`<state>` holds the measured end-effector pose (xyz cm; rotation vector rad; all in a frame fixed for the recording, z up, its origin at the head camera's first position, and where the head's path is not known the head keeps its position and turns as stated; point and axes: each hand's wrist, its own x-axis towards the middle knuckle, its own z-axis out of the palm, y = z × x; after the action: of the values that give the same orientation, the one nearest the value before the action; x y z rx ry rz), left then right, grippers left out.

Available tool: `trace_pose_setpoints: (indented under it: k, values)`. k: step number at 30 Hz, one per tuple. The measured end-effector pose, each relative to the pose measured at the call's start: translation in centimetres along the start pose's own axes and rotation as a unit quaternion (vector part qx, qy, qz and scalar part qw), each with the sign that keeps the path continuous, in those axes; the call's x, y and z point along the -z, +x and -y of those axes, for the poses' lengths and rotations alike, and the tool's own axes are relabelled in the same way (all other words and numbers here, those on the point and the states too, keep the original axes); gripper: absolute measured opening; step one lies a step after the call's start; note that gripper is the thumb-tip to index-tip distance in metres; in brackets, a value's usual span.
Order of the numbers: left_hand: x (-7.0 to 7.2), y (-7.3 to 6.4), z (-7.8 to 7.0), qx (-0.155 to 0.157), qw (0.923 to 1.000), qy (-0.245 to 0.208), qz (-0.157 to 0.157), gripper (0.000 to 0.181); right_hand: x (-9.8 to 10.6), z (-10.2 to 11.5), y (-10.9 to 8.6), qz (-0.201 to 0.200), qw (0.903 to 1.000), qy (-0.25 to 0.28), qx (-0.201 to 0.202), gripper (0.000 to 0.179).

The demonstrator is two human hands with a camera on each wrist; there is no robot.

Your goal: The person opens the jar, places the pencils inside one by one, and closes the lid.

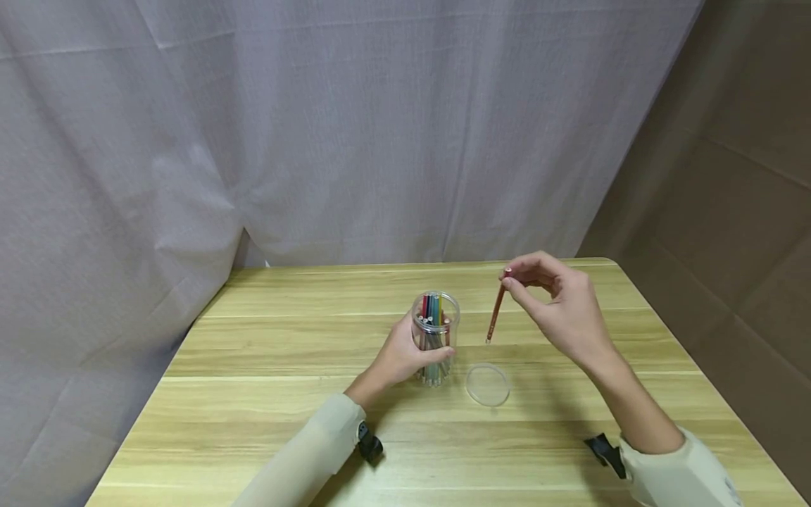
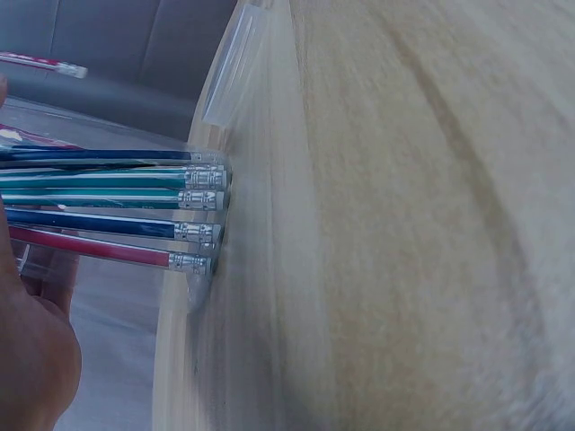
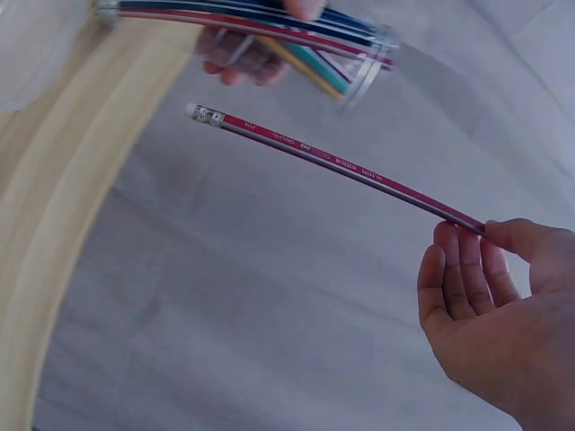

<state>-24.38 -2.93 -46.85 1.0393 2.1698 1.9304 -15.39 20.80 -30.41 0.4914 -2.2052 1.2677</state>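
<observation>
My left hand (image 1: 403, 350) grips a clear plastic jar (image 1: 451, 310) around its side on the table. Inside stand several pencils (image 2: 108, 199) in red, blue and green, their eraser ends down at the jar's base. To the right and higher, my right hand (image 1: 564, 306) pinches a red pencil (image 3: 332, 163) near its upper end between thumb and fingertips. That pencil hangs in the air beside the jar, slightly tilted, its metal band and white eraser (image 3: 205, 115) pointing down. On the table below it lies a round clear lid (image 1: 488, 385), just right of the jar.
The wooden table (image 1: 253, 394) spreads out on both sides of the hands. Behind it hangs a grey cloth (image 1: 355, 127), and a brown panel (image 1: 735, 197) stands along the right side. A black strap piece (image 1: 369, 445) sits at the left cuff.
</observation>
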Motion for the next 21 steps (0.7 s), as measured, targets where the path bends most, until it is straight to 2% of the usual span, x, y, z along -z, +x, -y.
trace_pose_setpoints:
  k: [9, 12, 16, 18, 21]
  values:
    - [0.0, -0.1, 0.0, 0.004, 1.0, 0.006, -0.002, 0.069, 1.1, 2.6, 0.2, -0.05, 0.996, 0.073, 0.015, 0.016]
    - [0.0, 0.0, 0.0, 0.005, 1.0, 0.006, -0.001, 0.069, 1.2, 3.4, 0.2, -0.073, 0.9886, 0.128, 0.029, 0.016]
    - [0.0, 0.0, 0.0, 0.003, 1.0, 0.005, 0.0, 0.068, 1.1, 4.4, 0.3, -0.097, 0.9724, 0.205, 0.057, 0.018]
    - [0.0, 0.0, 0.1, 0.002, 1.0, 0.005, 0.001, 0.068, 0.9, 4.9, 0.3, -0.103, 0.9678, 0.219, 0.069, 0.018]
    - [0.0, 0.0, 0.1, -0.003, 1.0, 0.007, 0.002, 0.068, 0.6, 5.6, 0.3, -0.103, 0.9667, 0.218, 0.084, 0.018]
